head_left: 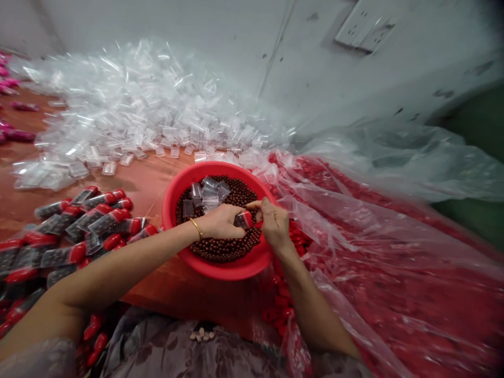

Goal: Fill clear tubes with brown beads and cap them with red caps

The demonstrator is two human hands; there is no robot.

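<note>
A red basin (224,272) holds small dark brown beads (224,249) and several clear empty containers (210,191). Over the beads, my left hand (223,222), with a gold bangle at the wrist, is wrapped round a small clear container with a red cap (247,219). Its cap end points right, towards my right hand (273,223). That hand is at the basin's right rim, its fingers bent together close to the cap; whether they pinch anything is too small to tell.
Clear containers (137,105) lie heaped behind the basin. Filled red-capped ones (98,218) are piled at the left. Red caps (283,299) lie at the right beside a large plastic bag of red pieces (394,273). A wall socket (364,26) is above.
</note>
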